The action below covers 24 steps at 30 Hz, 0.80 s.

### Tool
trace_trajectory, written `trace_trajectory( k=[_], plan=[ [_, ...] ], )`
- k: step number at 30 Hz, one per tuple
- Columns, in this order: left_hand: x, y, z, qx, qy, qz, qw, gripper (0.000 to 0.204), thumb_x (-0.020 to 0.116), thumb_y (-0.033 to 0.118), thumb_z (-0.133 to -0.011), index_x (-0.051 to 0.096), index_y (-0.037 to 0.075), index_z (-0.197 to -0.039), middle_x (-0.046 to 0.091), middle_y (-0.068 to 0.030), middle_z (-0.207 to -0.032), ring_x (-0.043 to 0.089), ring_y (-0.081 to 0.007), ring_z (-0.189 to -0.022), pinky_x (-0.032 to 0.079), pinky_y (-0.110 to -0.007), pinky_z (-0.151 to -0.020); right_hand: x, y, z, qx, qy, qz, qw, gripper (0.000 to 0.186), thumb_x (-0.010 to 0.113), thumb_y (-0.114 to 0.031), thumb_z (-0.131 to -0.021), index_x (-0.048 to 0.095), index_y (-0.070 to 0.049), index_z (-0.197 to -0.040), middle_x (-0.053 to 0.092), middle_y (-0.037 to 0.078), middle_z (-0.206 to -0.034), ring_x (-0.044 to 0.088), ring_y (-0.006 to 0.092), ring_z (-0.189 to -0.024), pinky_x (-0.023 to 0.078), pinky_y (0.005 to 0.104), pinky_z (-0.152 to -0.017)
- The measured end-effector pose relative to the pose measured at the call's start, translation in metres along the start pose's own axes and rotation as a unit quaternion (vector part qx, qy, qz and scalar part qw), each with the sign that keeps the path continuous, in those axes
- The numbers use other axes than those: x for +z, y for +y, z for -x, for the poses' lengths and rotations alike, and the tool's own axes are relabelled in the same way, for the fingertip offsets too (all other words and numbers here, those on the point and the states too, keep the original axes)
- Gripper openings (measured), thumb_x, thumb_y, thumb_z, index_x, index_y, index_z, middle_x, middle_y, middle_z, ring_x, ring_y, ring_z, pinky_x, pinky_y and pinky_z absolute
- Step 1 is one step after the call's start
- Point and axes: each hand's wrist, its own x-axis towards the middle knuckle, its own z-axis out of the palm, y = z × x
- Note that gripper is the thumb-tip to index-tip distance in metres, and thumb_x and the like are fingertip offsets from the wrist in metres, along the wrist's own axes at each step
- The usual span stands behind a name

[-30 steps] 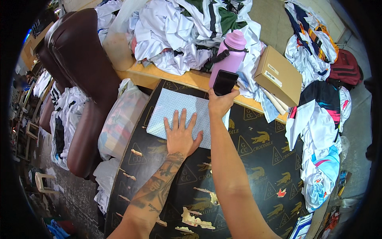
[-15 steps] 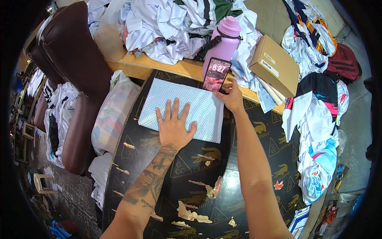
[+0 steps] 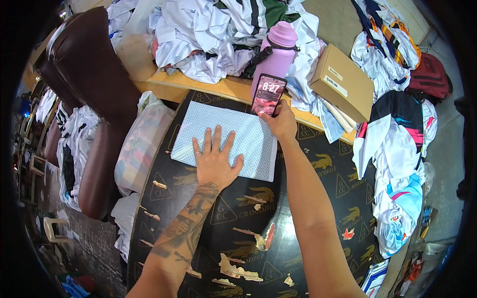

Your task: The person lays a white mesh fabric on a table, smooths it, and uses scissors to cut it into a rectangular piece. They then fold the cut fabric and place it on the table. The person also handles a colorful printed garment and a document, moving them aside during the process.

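A folded light-blue cloth with small dark dots (image 3: 198, 118) lies on the black board (image 3: 258, 226). Flat on the middle of it rests my left hand (image 3: 214, 161), fingers spread. At the cloth's far right corner, my right hand (image 3: 281, 124) is closed round the lower edge of a smartphone (image 3: 269, 93). The phone is propped upright, tilted back against a lilac water bottle (image 3: 274, 62), its screen lit. My thumb shows at its bottom front; the other fingers are partly hidden behind it.
Heaped white garments (image 3: 189, 37) cover the wooden table (image 3: 218, 89) beyond the board. A cardboard box (image 3: 343, 82) stands right of the bottle. More clothes (image 3: 392, 174) hang along the right. Brown padded chair (image 3: 94, 64) and a stuffed plastic bag (image 3: 141, 144) stand at left.
My right hand has shifted slightly left, its thumb now at the phone's bottom and its grip closer round it. The left hand stays flat on the cloth.
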Motion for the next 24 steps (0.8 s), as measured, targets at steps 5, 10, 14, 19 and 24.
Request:
trace_trajectory(
  k=[5,10,14,19,24],
  plan=[
    [-0.001,0.000,-0.001,0.000,0.003,-0.001,1.000,0.070,0.063,0.053,-0.097,0.056,0.022,-0.159,0.044,-0.0196,-0.169,0.033,-0.0430,-0.160,0.013,-0.076,-0.127,-0.003,-0.005,0.000,0.014,-0.002,0.003,1.000,0.065,0.096,-0.039,-0.079,0.064,-0.005,-0.125,0.076,0.015,-0.114,0.074,0.0335,-0.105,0.057,0.0465,-0.090],
    [0.000,0.000,-0.001,-0.004,-0.007,-0.007,1.000,0.071,0.062,0.053,-0.097,0.056,0.023,-0.160,0.044,-0.0192,-0.169,0.033,-0.0428,-0.160,0.014,-0.075,-0.127,0.000,-0.001,0.004,0.008,0.004,-0.091,0.996,0.065,0.096,-0.035,-0.080,0.066,-0.002,-0.127,0.077,0.016,-0.110,0.076,0.0312,-0.100,0.059,0.0433,-0.088],
    [0.001,0.000,0.000,-0.002,0.001,-0.003,1.000,0.071,0.062,0.054,-0.097,0.055,0.023,-0.160,0.044,-0.0188,-0.170,0.032,-0.0425,-0.161,0.013,-0.075,-0.128,-0.005,0.000,0.001,-0.060,0.087,-0.147,0.983,0.057,0.094,-0.036,-0.084,0.069,0.001,-0.120,0.077,0.012,-0.102,0.074,0.0211,-0.087,0.058,0.0368,-0.078],
    [0.000,0.000,0.000,-0.003,0.002,-0.004,1.000,0.071,0.062,0.054,-0.097,0.055,0.023,-0.161,0.043,-0.0187,-0.170,0.032,-0.0423,-0.161,0.013,-0.075,-0.128,-0.019,-0.011,-0.012,-0.097,0.095,-0.135,0.981,0.041,0.090,-0.033,-0.089,0.074,0.000,-0.108,0.077,0.014,-0.094,0.073,0.0243,-0.083,0.057,0.0377,-0.078],
    [-0.002,0.001,0.000,-0.003,0.004,-0.004,1.000,0.069,0.066,0.051,-0.097,0.056,0.024,-0.160,0.044,-0.0191,-0.170,0.036,-0.0435,-0.159,0.017,-0.074,-0.127,-0.021,-0.022,-0.015,-0.037,0.071,-0.173,0.982,0.038,0.089,-0.034,-0.091,0.074,0.000,-0.100,0.076,0.010,-0.081,0.071,0.0198,-0.068,0.056,0.0354,-0.070]
  ],
)
